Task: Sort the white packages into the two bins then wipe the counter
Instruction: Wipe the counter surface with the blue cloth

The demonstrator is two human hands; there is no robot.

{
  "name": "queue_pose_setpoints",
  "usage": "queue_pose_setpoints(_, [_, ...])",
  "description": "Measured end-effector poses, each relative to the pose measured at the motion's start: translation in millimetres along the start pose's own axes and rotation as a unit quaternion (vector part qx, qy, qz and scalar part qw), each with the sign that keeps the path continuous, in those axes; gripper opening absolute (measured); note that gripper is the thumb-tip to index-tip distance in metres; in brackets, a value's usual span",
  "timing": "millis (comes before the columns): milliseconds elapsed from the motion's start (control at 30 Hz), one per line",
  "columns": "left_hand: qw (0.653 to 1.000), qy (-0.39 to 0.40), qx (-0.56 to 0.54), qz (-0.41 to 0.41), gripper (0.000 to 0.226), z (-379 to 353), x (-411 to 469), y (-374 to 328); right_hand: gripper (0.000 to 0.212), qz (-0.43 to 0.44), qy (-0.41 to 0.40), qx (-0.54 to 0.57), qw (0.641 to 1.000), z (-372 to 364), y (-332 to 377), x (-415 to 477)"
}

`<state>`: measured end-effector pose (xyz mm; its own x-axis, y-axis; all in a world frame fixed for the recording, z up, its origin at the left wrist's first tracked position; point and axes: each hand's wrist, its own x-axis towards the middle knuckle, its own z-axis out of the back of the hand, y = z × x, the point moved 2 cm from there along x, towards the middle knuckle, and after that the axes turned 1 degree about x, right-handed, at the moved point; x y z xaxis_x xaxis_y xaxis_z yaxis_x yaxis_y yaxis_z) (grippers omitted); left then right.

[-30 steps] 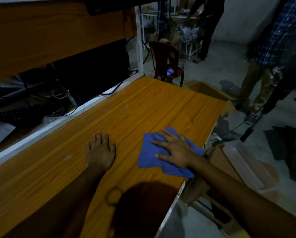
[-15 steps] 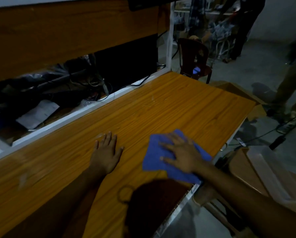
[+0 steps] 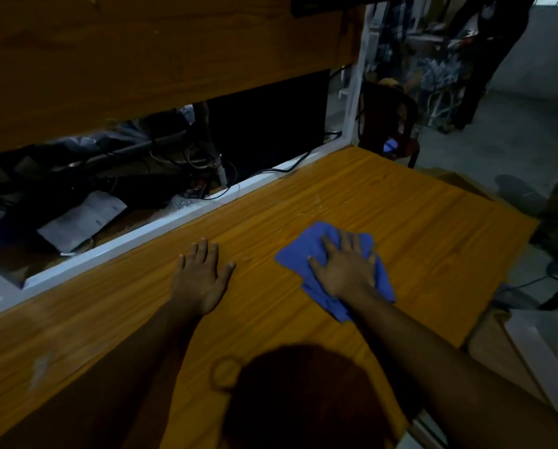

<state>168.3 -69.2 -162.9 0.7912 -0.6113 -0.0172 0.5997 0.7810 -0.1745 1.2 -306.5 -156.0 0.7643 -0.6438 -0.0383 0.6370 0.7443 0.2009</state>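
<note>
slid farther from the near edge toward the middle of the wooden counter [image 3: 417, 228], blue cloth [image 3: 307, 251] under right hand [image 3: 344, 268], palm flat, fingers spread and pressing down; left hand [image 3: 201, 277] flat beside it, fingers spread, on bare wood; white packages nowhere visible.

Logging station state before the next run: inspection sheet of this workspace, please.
Surface: wooden counter, bare apart from the cloth; head shadow on the near edge.
Job's things: blue cloth flat on the counter; white packages nothing seen; pale bin partly visible at right.
Clutter: papers in the recess behind the white rail.
Grippers: left hand flat, empty; right hand pressed flat on the cloth.
Cables: tangle in the recess.
Surroundings: chair, people standing beyond.
</note>
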Motion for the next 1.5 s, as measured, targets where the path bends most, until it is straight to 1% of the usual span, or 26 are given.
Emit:
queue_pose_setpoints(67, [1.000,-0.010,-0.007,0.012,0.081,3,13,8,0.071,-0.102,-0.004,0.011,0.995,1,20,24])
queue_pose_setpoints(100, [0.999,-0.024,-0.018,0.029,0.081,4,19,12,0.071,-0.101,-0.002,0.013,0.995,-1,35,35])
queue_pose_setpoints(133, [0.997,-0.041,-0.031,0.052,0.080,4,23,14,0.071,-0.058,-0.001,0.009,0.998,-5,52,43])
queue_pose_setpoints(233, [0.990,-0.072,-0.033,0.115,0.074,5,29,17,0.066,0.165,0.018,-0.002,0.986,-11,93,61])
queue_pose_setpoints(267, [0.989,-0.076,-0.029,0.121,0.072,5,29,17,0.065,0.191,0.018,0.002,0.981,-13,99,71])
queue_pose_setpoints(333, [0.989,-0.083,-0.034,0.114,0.068,6,30,17,0.064,0.134,-0.008,0.012,0.991,-17,106,101])
queue_pose_setpoints(433, [0.990,-0.090,-0.047,0.095,0.063,5,30,19,0.067,-0.030,-0.005,0.008,1.000,-22,129,136])
queue_pose_setpoints(500, [0.990,-0.098,-0.052,0.089,0.058,4,31,23,0.069,-0.043,0.014,0.000,0.999,-25,157,144])
queue_pose_setpoints(533, [0.989,-0.104,-0.054,0.088,0.055,4,32,24,0.069,-0.008,0.015,-0.002,1.000,-25,170,141])
queue_pose_setpoints(600, [0.988,-0.115,-0.067,0.084,0.049,4,34,26,0.068,0.123,0.019,-0.007,0.992,-29,188,122])
queue_pose_setpoints(667, [0.987,-0.110,-0.086,0.075,0.048,5,33,26,0.065,0.267,0.050,-0.011,0.962,-32,188,98])
queue_pose_setpoints(733, [0.991,-0.086,-0.086,0.049,0.053,7,25,30,0.063,0.339,0.060,-0.006,0.939,-29,171,90])
queue_pose_setpoints(767, [0.994,-0.071,-0.077,0.024,0.057,7,19,34,0.063,0.324,0.051,-0.004,0.945,-26,159,93])
queue_pose_setpoints(800, [0.996,-0.054,-0.064,-0.001,0.063,8,10,37,0.064,0.270,0.039,0.001,0.962,-24,146,100])
queue_pose_setpoints(867, [0.999,-0.029,-0.032,-0.024,0.072,8,-14,47,0.068,0.103,0.013,0.007,0.995,-20,130,114])
queue_pose_setpoints(900, [0.999,-0.026,-0.021,-0.020,0.076,8,-26,52,0.069,0.038,0.010,0.001,0.999,-20,133,116])
queue_pose_setpoints(933, [1.000,-0.025,-0.015,-0.010,0.079,7,-36,56,0.069,0.010,0.013,-0.007,1.000,-21,145,113])
queue_pose_setpoints(1000, [0.999,-0.026,-0.019,0.019,0.082,6,-51,59,0.069,0.059,0.025,-0.018,0.998,-28,175,93])
queue_pose_setpoints(1067, [0.998,-0.032,-0.029,0.048,0.083,6,-59,58,0.067,0.169,0.047,-0.012,0.984,-34,195,57])
queue_pose_setpoints(1133, [0.998,-0.032,-0.028,0.051,0.083,7,-67,56,0.064,0.268,0.072,-0.006,0.961,-35,186,24])
queue_pose_setpoints(1200, [0.999,-0.029,-0.028,0.036,0.084,8,-82,57,0.063,0.321,0.085,0.003,0.943,-28,160,15])
queue_pose_setpoints(1267, [0.999,-0.020,-0.031,0.024,0.083,6,-95,61,0.063,0.285,0.087,-0.017,0.954,-19,131,36])
queue_pose_setpoints(1333, [1.000,-0.012,-0.003,-0.005,0.081,11,-138,57,0.066,0.173,0.061,-0.022,0.983,-10,102,20])
queue_pose_setpoints(1400, [1.000,-0.009,-0.012,0.018,0.075,8,-143,58,0.066,0.113,0.042,-0.021,0.992,-12,110,12])
queue_pose_setpoints(1433, [1.000,-0.006,-0.013,0.022,0.073,8,-148,57,0.066,0.119,0.046,-0.017,0.992,-17,122,-6])
queue_pose_setpoints(1500, [1.000,-0.002,-0.008,0.008,0.074,8,-161,54,0.066,0.192,0.064,-0.007,0.979,-22,142,-60])
